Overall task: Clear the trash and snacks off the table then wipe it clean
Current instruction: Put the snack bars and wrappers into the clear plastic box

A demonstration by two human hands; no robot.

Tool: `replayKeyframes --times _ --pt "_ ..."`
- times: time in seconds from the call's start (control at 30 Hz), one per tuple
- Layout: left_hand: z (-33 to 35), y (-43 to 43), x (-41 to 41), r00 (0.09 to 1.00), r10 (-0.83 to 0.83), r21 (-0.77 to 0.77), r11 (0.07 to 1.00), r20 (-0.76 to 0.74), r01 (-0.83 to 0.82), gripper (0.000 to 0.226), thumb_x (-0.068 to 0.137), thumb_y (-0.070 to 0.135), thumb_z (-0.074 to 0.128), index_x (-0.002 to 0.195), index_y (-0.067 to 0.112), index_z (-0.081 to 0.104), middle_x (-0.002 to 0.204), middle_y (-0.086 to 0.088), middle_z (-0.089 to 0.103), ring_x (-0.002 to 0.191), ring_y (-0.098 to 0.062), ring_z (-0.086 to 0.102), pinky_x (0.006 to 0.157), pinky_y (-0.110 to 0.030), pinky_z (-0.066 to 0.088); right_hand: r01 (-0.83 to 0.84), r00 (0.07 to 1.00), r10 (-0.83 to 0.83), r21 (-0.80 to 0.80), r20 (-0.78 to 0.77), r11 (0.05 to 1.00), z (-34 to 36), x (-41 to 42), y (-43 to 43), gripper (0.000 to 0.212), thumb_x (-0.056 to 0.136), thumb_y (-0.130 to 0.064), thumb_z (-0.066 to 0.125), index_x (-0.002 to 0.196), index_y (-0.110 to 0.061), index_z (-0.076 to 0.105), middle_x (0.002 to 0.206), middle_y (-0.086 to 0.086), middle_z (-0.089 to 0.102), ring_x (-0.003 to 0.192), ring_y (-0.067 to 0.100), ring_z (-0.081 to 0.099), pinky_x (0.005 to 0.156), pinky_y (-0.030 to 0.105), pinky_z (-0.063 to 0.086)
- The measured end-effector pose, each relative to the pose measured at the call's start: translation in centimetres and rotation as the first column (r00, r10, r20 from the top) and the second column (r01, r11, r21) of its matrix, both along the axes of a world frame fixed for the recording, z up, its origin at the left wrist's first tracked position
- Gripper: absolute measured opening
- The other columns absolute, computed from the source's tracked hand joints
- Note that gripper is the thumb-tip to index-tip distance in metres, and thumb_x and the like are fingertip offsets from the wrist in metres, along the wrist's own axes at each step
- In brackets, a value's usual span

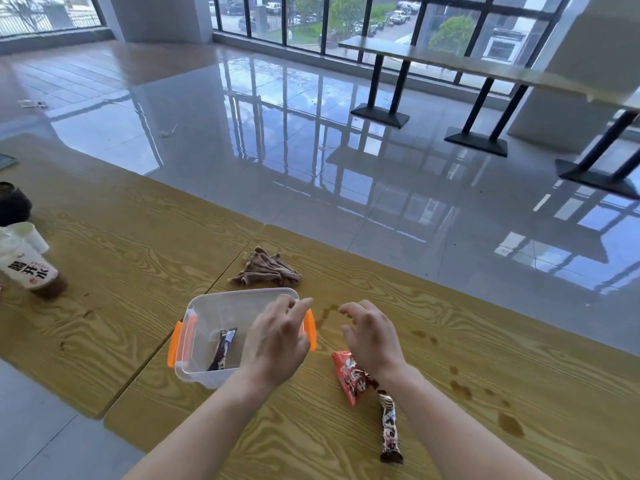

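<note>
Right hand open, empty, hovering just above orange snack packet on desk; packet partly hidden under wrist. Dark snack bar nearer, long axis near-to-far. Left hand open over clear box, left, hiding its right side.

A bottle at the left edge of the table carries a white label printed with three large black Chinese characters, 喝开水. White lettering on the red snack packet and the dark snack bar wrapper is too blurred to read.
</note>
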State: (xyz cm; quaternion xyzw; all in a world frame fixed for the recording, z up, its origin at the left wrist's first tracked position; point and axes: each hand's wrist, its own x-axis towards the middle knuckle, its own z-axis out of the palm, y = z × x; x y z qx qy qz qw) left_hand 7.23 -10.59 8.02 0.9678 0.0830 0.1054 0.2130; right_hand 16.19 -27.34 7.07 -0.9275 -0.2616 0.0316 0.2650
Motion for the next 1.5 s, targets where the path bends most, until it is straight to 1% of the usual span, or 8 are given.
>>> replayKeyframes --times 0.23,0.43,0.6,0.73,0.9,1.03,1.27,1.5 --pt "-1.4 -6.8 1.6 0.978 -0.209 0.007 0.978 0.017 0.209 0.055 0.077 0.013 0.063 0.132 0.019 0.054 0.112 -0.006 0.055 0.101 -0.026 0.055 0.083 -0.039 0.051 0.139 0.978 -0.160 -0.150 -0.135 0.979 -3.3 -1.6 -6.9 0.035 0.088 -0.022 0.067 0.123 -0.021 0.063 0.109 0.002 0.062 0.103 0.022 0.060 0.082 0.028 0.047" --pt "-5.6 -10.3 2.3 0.953 -0.221 0.021 0.973 -0.209 0.230 0.052 0.079 0.016 0.051 0.130 0.025 0.051 0.115 -0.006 0.051 0.102 -0.028 0.051 0.084 -0.041 0.048 0.172 0.937 -0.246 -0.284 -0.250 0.943 -6.2 -3.3 -10.0 0.041 0.090 -0.031 0.064 0.130 -0.028 0.056 0.116 0.002 0.055 0.115 0.023 0.052 0.097 0.033 0.044" --pt "-8.6 -11.1 3.5 0.921 -0.173 0.063 0.976 -0.350 0.207 0.063 0.082 0.026 0.056 0.141 0.029 0.036 0.129 -0.006 0.043 0.119 -0.028 0.042 0.089 -0.041 0.048 0.174 0.914 -0.277 -0.331 -0.296 0.927 -8.2 -4.2 -10.2 0.054 0.089 -0.039 0.066 0.138 -0.026 0.044 0.127 0.004 0.047 0.122 0.025 0.047 0.102 0.033 0.039" --pt "-10.3 -11.3 4.5 0.897 -0.157 0.057 0.979 -0.412 0.197 0.076 0.084 0.031 0.063 0.149 0.031 0.022 0.145 -0.011 0.033 0.137 -0.031 0.027 0.100 -0.042 0.045 0.205 0.895 -0.322 -0.356 -0.308 0.912 -9.4 -4.4 -10.1 0.053 0.087 -0.038 0.069 0.132 -0.022 0.045 0.127 0.005 0.045 0.119 0.026 0.047 0.098 0.034 0.043" --pt "-11.6 -11.3 5.2 0.854 -0.157 0.079 0.971 -0.496 0.224 0.082 0.082 0.034 0.066 0.149 0.038 0.018 0.147 -0.011 0.034 0.135 -0.030 0.030 0.097 -0.043 0.045 0.208 0.879 -0.344 -0.385 -0.330 0.899 -10.4 -4.6 -10.2 0.033 0.086 -0.021 0.061 0.116 -0.020 0.046 0.117 0.006 0.048 0.109 0.029 0.054 0.090 0.033 0.043" --pt "-11.8 -11.5 5.5 0.860 -0.168 0.052 0.974 -0.481 0.220 0.079 0.076 0.024 0.068 0.142 0.035 0.027 0.131 -0.008 0.038 0.125 -0.029 0.033 0.092 -0.039 0.049 0.226 0.863 -0.366 -0.380 -0.350 0.897 -10.5 -4.6 -10.3 0.028 0.081 -0.012 0.054 0.108 -0.020 0.049 0.109 0.006 0.050 0.104 0.029 0.056 0.085 0.033 0.043" --pt "-11.5 -10.9 4.4 0.873 -0.174 -0.017 0.982 -0.455 0.187 0.073 0.076 0.017 0.067 0.139 0.033 0.032 0.125 -0.006 0.037 0.120 -0.027 0.036 0.090 -0.036 0.049 0.263 0.867 -0.365 -0.311 -0.339 0.913 -9.7 -4.3 -11.1 0.025 0.081 -0.014 0.056 0.104 -0.022 0.053 0.100 0.002 0.050 0.094 0.025 0.055 0.076 0.032 0.044" --pt "-7.0 -10.7 3.8 0.970 -0.154 -0.086 0.986 -0.186 0.140 0.070 0.071 0.021 0.063 0.137 0.031 0.042 0.114 -0.006 0.044 0.111 -0.027 0.044 0.089 -0.036 0.047 0.318 0.910 -0.353 -0.184 -0.216 0.930 -5.9 -2.0 -11.2 0.024 0.079 -0.011 0.058 0.101 -0.020 0.057 0.092 0.000 0.050 0.082 0.023 0.054 0.068 0.032 0.039"
